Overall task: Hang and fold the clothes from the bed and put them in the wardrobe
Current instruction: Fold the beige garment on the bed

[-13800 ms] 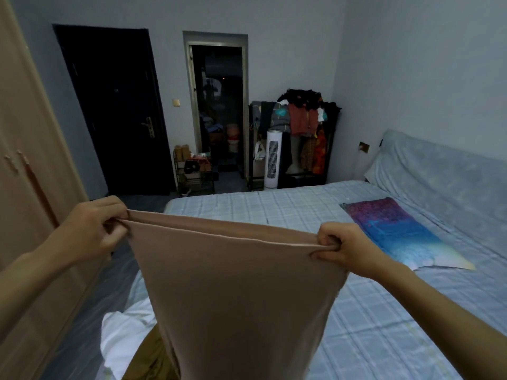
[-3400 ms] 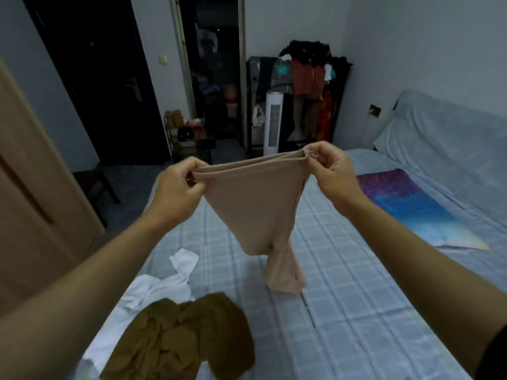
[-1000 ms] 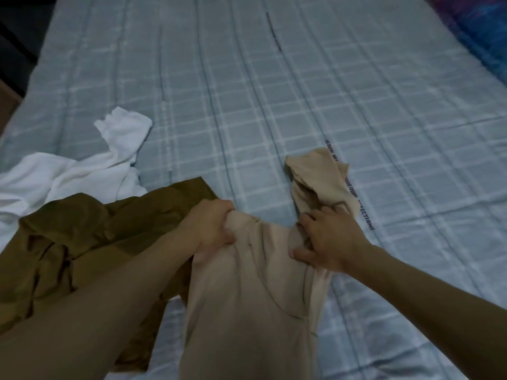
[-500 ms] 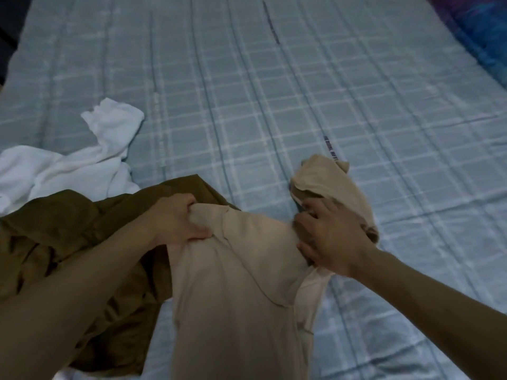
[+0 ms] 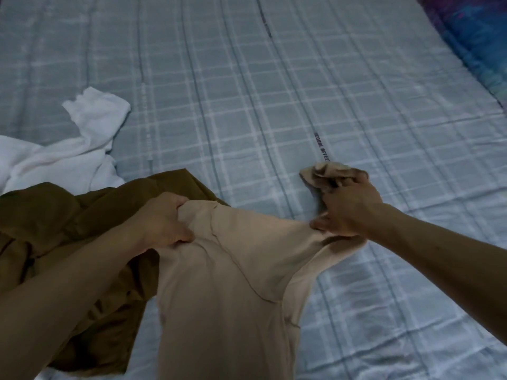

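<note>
Beige garment [image 5: 227,283] lies stretched on the bed [image 5: 274,91] between my hands, its length running back toward me. My left hand [image 5: 164,223] grasps a bunched corner of it; my right hand [image 5: 348,207] clutches the crumpled far end of the same cloth. Under and beside my left hand sits an olive-brown garment [image 5: 68,229], and beyond that a white garment [image 5: 68,152]. Far past my right hand lies a purple-blue cloth [image 5: 477,31].

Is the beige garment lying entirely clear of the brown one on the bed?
No. The beige garment overlaps the edge of the brown garment, with the left hand gripping it right over the brown fabric.
</note>
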The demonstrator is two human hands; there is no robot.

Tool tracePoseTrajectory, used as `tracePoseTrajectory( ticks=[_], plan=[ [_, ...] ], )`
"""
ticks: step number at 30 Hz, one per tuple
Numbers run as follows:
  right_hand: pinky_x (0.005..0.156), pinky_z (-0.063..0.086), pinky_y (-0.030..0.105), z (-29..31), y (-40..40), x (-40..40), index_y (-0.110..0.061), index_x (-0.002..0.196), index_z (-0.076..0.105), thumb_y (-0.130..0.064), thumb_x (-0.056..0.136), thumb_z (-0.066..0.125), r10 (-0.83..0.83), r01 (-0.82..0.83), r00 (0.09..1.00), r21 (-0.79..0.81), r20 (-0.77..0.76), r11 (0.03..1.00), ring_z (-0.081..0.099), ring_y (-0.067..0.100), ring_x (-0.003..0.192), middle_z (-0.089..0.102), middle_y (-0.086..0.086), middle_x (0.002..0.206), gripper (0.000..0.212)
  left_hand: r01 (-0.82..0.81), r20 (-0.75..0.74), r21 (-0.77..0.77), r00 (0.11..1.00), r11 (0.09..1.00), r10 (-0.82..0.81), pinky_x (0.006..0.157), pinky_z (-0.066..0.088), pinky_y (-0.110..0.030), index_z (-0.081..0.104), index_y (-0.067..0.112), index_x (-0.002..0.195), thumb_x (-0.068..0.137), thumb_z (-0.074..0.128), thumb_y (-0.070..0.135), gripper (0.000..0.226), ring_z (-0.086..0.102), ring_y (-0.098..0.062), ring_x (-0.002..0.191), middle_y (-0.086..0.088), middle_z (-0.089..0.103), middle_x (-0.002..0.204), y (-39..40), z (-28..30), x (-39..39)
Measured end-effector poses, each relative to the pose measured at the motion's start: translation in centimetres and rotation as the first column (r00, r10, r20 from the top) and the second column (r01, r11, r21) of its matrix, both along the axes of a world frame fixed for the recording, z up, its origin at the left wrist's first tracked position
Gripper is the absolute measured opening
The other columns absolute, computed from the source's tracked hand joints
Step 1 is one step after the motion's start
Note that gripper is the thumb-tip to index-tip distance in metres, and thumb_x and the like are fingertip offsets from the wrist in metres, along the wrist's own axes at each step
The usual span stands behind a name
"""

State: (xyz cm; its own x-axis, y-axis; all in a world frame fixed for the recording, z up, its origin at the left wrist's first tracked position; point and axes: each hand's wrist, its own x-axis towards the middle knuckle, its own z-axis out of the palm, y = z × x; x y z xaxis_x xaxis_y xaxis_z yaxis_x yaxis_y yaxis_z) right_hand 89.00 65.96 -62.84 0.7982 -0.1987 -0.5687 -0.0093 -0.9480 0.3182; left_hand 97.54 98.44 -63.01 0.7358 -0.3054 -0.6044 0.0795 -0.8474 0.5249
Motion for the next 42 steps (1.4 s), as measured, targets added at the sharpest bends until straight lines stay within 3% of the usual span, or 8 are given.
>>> tracePoseTrajectory(
  ticks=[4, 8, 16, 21, 27, 32, 36, 42],
  plan=[
    [0.109, 0.018, 0.044, -1.1, -1.9, -2.0, -0.03, 0.123, 0.067, -0.085, 0.077, 0.018, -0.01, 0.005, 0.998, -0.081, -0.066, 0.997, 0.035, 0.027, 0.138, 0.061, -0.002, 0.134, 0.087, -0.044, -0.073, -0.083, 0.997, 0.996, 0.038, 0.065, 0.048, -0.022, 0.066, 0.027, 0.096, 0.07, 0.086, 0.008, 0.038, 0.062, -0.011, 0.084, 0.003, 0.068, 0.094, -0.4, 0.7, -0.2],
    [0.087, 0.034, 0.043, -2.6, -3.2, -4.7, -0.027, 0.066, 0.058, -0.077, 0.083, 0.027, 0.272, -0.365, 0.905, 0.27, 0.327, 0.891, 0.059, 0.022, 0.09, 0.063, -0.007, 0.073, 0.062, -0.024, -0.164, -0.096, 0.986, 0.995, 0.008, 0.066, 0.049, -0.024, 0.066, 0.027, 0.1, 0.063, 0.091, 0.01, 0.048, 0.064, -0.014, 0.091, 0.002, 0.069, 0.099, -0.6, 0.8, -0.1],
    [0.077, 0.046, 0.03, -0.9, -4.3, -5.8, -0.031, 0.11, 0.058, -0.055, 0.083, 0.065, 0.204, -0.181, 0.978, 0.34, -0.032, 0.923, 0.06, 0.016, 0.098, 0.064, -0.008, 0.104, 0.037, 0.117, -0.261, -0.009, 0.959, 0.993, -0.115, 0.093, 0.054, -0.038, 0.061, 0.028, 0.118, 0.057, 0.094, 0.014, 0.071, 0.064, -0.017, 0.102, 0.005, 0.068, 0.11, -1.6, 0.4, -1.0],
    [0.073, 0.048, 0.031, 1.6, -5.0, -6.1, -0.021, 0.105, 0.057, -0.06, 0.092, 0.051, 0.155, -0.155, 0.988, 0.115, 0.004, 0.981, 0.066, 0.02, 0.096, 0.068, 0.0, 0.103, 0.041, 0.176, 0.051, 0.053, 0.983, 0.983, -0.178, 0.062, 0.048, -0.025, 0.062, 0.025, 0.091, 0.067, 0.085, 0.013, 0.035, 0.06, -0.008, 0.079, 0.006, 0.065, 0.089, -2.9, 0.9, -1.6],
    [0.089, 0.049, 0.033, 1.9, -7.9, -9.8, -0.023, 0.113, 0.065, -0.086, 0.072, 0.044, -0.194, 0.203, 0.927, -0.007, -0.321, 0.979, 0.062, 0.026, 0.112, 0.066, 0.005, 0.121, 0.078, 0.205, 0.24, 0.135, 0.942, 0.969, -0.233, 0.055, 0.036, -0.023, 0.057, 0.022, 0.077, 0.072, 0.078, 0.009, 0.025, 0.057, -0.012, 0.07, 0.004, 0.064, 0.08, -2.3, 0.3, -2.3],
    [0.082, 0.046, 0.035, 0.6, -9.8, -13.5, -0.032, 0.104, 0.056, -0.077, 0.081, 0.047, -0.274, 0.265, 0.962, 0.255, -0.001, 0.93, 0.059, 0.019, 0.093, 0.06, -0.003, 0.102, 0.052, 0.183, 0.412, 0.239, 0.87, 0.954, -0.27, 0.067, 0.044, -0.035, 0.054, 0.026, 0.101, 0.07, 0.078, 0.031, 0.039, 0.055, -0.02, 0.08, -0.002, 0.064, 0.097, -2.4, -0.8, -3.5],
    [0.083, 0.044, 0.034, 0.0, -10.2, -15.0, -0.03, 0.116, 0.055, -0.054, 0.088, 0.06, -0.205, 0.138, 0.974, 0.456, 0.099, 0.879, 0.057, 0.017, 0.094, 0.058, -0.006, 0.103, 0.037, 0.191, 0.548, 0.405, 0.732, 0.894, -0.405, 0.095, 0.034, -0.051, 0.04, 0.026, 0.143, 0.064, 0.084, 0.046, 0.093, 0.04, -0.036, 0.125, -0.01, 0.049, 0.138, -5.4, 0.4, -5.3],
    [0.08, 0.043, 0.035, -1.9, -10.2, -16.5, -0.024, 0.116, 0.053, -0.048, 0.085, 0.063, -0.14, 0.062, 0.979, 0.43, 0.151, 0.9, 0.056, 0.02, 0.095, 0.055, -0.002, 0.104, 0.04, 0.335, 0.556, 0.335, 0.684, 0.881, -0.472, 0.097, 0.032, -0.053, 0.06, 0.016, 0.128, 0.072, 0.081, 0.031, 0.062, 0.041, -0.036, 0.127, -0.01, 0.055, 0.135, -9.8, 0.2, -7.3]
  ],
)
